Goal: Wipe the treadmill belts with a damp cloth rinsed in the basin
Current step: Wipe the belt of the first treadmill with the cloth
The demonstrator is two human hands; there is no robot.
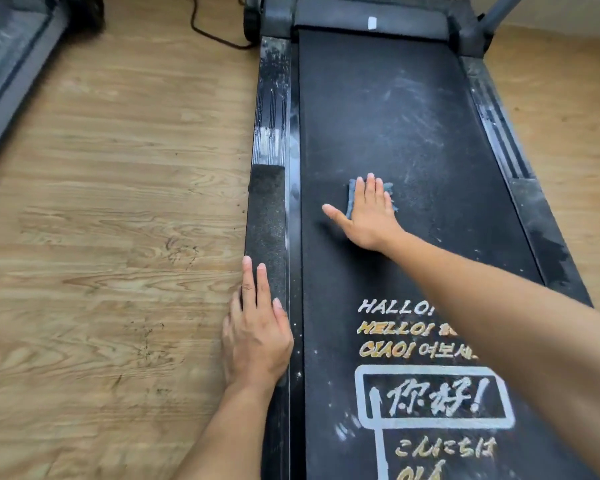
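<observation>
Head camera looks down along a treadmill whose black belt (395,109) runs away from the viewer toward a grey motor cover (343,17) with a small white label (372,23).

The right hand (368,216) lies flat on the belt about halfway up its visible length, a little left of the middle. Its fingers are straight and close together, with the thumb spread out to the left. Under the fingers is a folded blue-grey cloth (351,197), pressed against the belt, with only its edges showing on either side of the hand.

The left hand (257,337) rests palm down on the left side rail (269,216), fingers straight and pointing up the machine. The fingertips lie on the rail's rough dark grip strip, and the hand holds nothing.

Beyond the cloth the belt carries pale dusty smears. Nearer the viewer it bears printed greetings (392,329) in gold and white (HALLO!, HELLO!, CIAO! and others in several scripts), partly covered by the right forearm. The right side rail (534,216) is dusty and streaked.

A wooden floor (118,202) lies on both sides. A black cable (205,29) lies on it near the front of the machine, and part of a second treadmill (7,57) shows at the upper left.
</observation>
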